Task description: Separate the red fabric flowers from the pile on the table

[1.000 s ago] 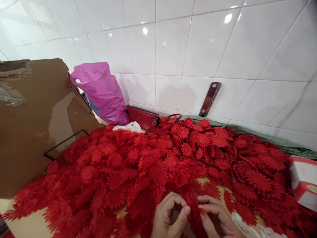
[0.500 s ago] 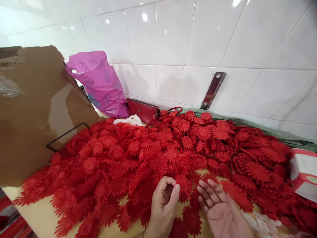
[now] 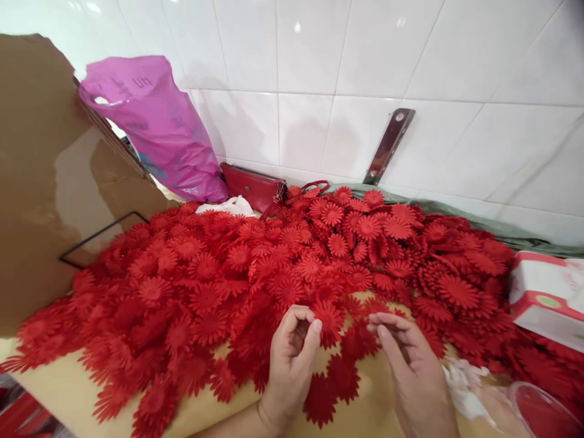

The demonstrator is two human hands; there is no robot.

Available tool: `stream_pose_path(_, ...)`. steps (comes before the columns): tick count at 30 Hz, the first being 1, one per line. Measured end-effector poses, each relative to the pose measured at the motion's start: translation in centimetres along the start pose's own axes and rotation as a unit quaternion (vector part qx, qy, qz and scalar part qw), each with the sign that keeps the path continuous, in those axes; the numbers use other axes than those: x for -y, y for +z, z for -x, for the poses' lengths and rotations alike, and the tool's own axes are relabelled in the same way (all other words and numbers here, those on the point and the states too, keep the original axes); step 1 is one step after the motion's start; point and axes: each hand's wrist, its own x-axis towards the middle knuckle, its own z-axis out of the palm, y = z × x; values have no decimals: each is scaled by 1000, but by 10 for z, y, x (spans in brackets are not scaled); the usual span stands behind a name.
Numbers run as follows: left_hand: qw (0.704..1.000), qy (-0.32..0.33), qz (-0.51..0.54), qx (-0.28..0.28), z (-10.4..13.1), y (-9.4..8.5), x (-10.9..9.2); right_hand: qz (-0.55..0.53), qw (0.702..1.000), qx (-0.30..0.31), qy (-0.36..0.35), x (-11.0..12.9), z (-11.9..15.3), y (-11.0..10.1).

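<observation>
My left hand [image 3: 292,359] hovers at the near side of the heap, fingers curled and thumb close to the index fingertip. Anything in that pinch is too small to make out. A red flower-shaped piece [image 3: 328,322] shows just beside its fingertips; whether they touch it, I cannot tell. My right hand [image 3: 413,365] is a short way to the right, its fingers bent together and its thumb drawn in near them; what it pinches, if anything, is not visible. Darker red flower pieces [image 3: 320,398] lie on the yellowish tabletop [image 3: 365,401] between the hands.
A wide heap of red flower pieces [image 3: 205,267] covers much of the table. Behind it are a red purse [image 3: 253,187] and a pink plastic bag [image 3: 159,134]. A cardboard box [image 3: 36,182] stands left. A tissue pack [image 3: 547,298] and clear round tub [image 3: 542,410] are right.
My right hand has turned from an open palm to bent fingers with the thumb drawn in. My left hand keeps its curled shape. The view has tilted down, showing the round tub.
</observation>
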Motion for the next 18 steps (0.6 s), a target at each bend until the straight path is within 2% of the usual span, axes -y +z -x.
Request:
stream_pose_path(2,999,19,-16,21,3,-1,0,139,983,-29,-115,-7,-6,-7)
stream_pose_path(4,997,38,-37,52,7,-3,0,257,942,-36,-213,-13,-12,-13)
stream_pose_path(5,995,45,-48,70,8,-4,-1,298,924,-25,-237,-16,-13,-16)
stream_pose_path(7,991,56,-67,99,11,-5,-1,336,911,10,-237,-19,-15,-18)
stream_pose_path(10,988,73,-77,112,10,-6,-1,326,922,52,-199,-20,-13,-16)
stream_pose_path(12,989,76,-72,102,7,-6,-1,308,933,52,-181,-19,-12,-14)
stream_pose_path(15,993,58,-60,81,5,-5,0,281,942,-7,-182,-13,-14,-15)
stream_pose_path(18,995,47,-55,65,5,-3,0,270,929,-94,-233,-1,-18,-22)
